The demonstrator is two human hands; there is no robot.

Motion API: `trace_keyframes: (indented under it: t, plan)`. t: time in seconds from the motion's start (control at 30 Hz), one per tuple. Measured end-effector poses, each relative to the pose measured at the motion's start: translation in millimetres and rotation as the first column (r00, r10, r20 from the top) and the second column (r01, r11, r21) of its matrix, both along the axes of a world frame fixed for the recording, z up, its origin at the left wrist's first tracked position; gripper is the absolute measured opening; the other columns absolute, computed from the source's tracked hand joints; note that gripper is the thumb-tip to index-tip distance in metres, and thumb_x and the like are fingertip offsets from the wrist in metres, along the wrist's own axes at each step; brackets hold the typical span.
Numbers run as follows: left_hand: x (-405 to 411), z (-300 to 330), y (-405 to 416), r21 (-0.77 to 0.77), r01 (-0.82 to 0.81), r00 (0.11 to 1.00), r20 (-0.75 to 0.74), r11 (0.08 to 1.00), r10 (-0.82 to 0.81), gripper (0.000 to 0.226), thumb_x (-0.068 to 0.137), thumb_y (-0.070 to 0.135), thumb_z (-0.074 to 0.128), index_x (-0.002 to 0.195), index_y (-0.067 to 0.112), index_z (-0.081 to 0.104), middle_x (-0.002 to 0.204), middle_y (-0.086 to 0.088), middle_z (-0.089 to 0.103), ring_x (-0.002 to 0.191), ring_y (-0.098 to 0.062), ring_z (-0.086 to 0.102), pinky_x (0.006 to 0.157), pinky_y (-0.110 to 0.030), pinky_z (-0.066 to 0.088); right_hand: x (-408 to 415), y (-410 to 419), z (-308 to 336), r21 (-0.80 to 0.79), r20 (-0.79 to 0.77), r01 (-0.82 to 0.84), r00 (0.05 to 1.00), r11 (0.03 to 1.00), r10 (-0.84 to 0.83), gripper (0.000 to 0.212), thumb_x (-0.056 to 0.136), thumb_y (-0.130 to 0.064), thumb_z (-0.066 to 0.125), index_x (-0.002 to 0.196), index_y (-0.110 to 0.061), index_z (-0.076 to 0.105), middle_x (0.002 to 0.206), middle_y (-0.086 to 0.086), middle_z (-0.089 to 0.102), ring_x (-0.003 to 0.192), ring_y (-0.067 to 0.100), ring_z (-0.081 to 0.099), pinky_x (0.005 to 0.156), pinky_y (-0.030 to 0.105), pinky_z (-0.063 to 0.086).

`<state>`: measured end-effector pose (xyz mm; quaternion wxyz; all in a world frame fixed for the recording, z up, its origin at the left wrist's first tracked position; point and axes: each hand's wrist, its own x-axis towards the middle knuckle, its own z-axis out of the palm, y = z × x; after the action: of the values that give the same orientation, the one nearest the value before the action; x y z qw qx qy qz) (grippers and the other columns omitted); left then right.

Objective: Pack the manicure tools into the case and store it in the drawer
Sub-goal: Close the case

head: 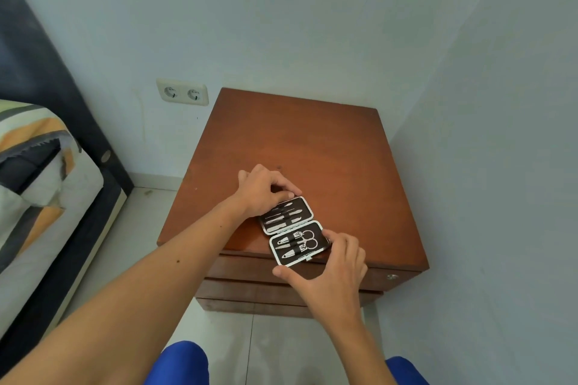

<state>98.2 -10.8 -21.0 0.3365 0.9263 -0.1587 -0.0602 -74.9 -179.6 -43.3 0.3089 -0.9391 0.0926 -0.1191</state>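
Observation:
A small black manicure case [294,230] with a silver rim lies spread open near the front edge of a brown wooden nightstand [312,147]. Its far half holds several thin metal tools [283,215]. Its near half holds scissors [308,239] and two clippers under elastic straps. My left hand [262,189] grips the far half's upper left corner. My right hand [337,262] holds the near half by its right and front edges, thumb under the front. The drawer fronts [250,272] below the top are closed.
A bed with a striped cover [37,166] stands at the left, its dark headboard against the wall. A double wall socket [182,92] sits left of the nightstand. A wall runs close along the right. My blue-clad knees [181,362] show at the bottom.

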Motion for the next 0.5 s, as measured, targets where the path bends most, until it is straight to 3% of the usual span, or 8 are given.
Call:
trace_keyframes:
  t: [0.27, 0.4, 0.5]
  plan:
    - [2.1, -6.0, -4.2, -0.017, 0.015, 1.0, 0.006, 1.0, -0.015, 0.014, 0.093, 0.046, 0.074, 0.087, 0.059, 0.075, 0.095, 0.039, 0.068, 0.12, -0.004, 0.048, 0.093, -0.042, 0.022, -6.6, -6.9, -5.0, 0.014, -0.013, -0.024, 1.0, 1.0, 0.025, 0.108, 0.06, -0.083, 0.073, 0.147, -0.026, 0.047, 0.127, -0.018, 0.036, 0.118, 0.005, 0.031, 0.1, 0.028, 0.03]
    - [1.4, -5.7, -2.3, 0.0, 0.032, 0.999, -0.006, 0.999, -0.032, 0.008, 0.096, 0.046, 0.071, 0.095, 0.049, 0.078, 0.1, 0.033, 0.068, 0.118, -0.002, 0.037, 0.093, -0.041, 0.021, -5.3, -1.0, -4.0, 0.005, -0.005, -0.021, 1.0, 1.0, 0.021, 0.101, 0.056, -0.085, 0.074, 0.138, -0.029, 0.054, 0.126, -0.017, 0.036, 0.119, 0.005, 0.03, 0.099, 0.031, 0.033]
    - [1.7, -7.6, 0.3, 0.01, 0.058, 0.998, -0.008, 0.998, -0.058, 0.01, 0.097, 0.048, 0.068, 0.096, 0.053, 0.076, 0.106, 0.033, 0.066, 0.117, -0.004, 0.035, 0.093, -0.04, 0.019, -3.7, 1.5, -3.1, 0.035, 0.003, 0.008, 1.0, 0.999, -0.008, 0.096, 0.052, -0.084, 0.074, 0.129, -0.029, 0.057, 0.123, -0.017, 0.039, 0.117, 0.005, 0.031, 0.096, 0.031, 0.035]
